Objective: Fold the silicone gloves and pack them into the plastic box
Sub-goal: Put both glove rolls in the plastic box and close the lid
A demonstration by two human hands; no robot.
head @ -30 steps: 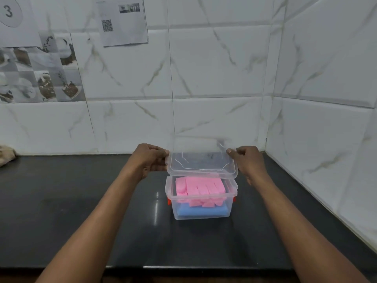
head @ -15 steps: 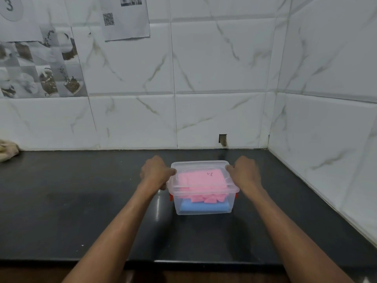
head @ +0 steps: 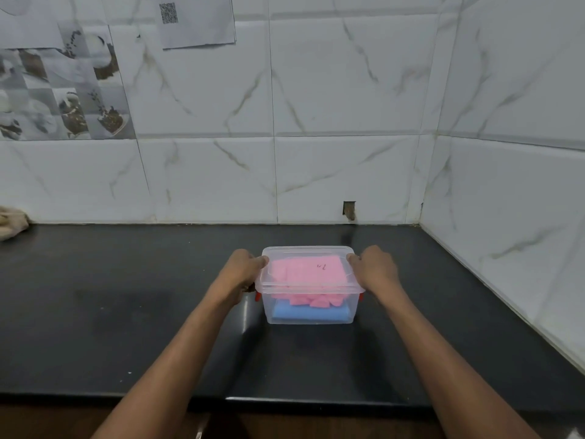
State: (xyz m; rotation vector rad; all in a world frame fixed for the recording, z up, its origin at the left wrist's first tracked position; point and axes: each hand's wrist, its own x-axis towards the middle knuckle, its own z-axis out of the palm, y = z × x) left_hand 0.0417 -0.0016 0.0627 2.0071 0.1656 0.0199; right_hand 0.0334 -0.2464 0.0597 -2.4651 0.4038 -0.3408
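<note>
Closing step: left hand (head: pixel 243 271) and right hand (head: pixel 375 269), fingers curled, grip the lid (head: pixel 308 251) ends atop the plastic box (head: pixel 268 310). Next: probably press evenly, then fasten the red latches (head: pixel 258 296).

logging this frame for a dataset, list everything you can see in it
plastic box: 1, clear, on the counter near the corner
lid: 1, clear, on top of the box
pink glove: 1, pink, folded, top layer inside the box
blue glove: 1, blue, under the pink one in the box
latches: 2, red, box ends
counter: 1, black, along the tiled walls
cloth: 1, beige, counter's far left edge
paper with QR code: 1, white, wall, upper left
left hand: 1, grips the lid's left end
right hand: 1, grips the lid's right end
</note>
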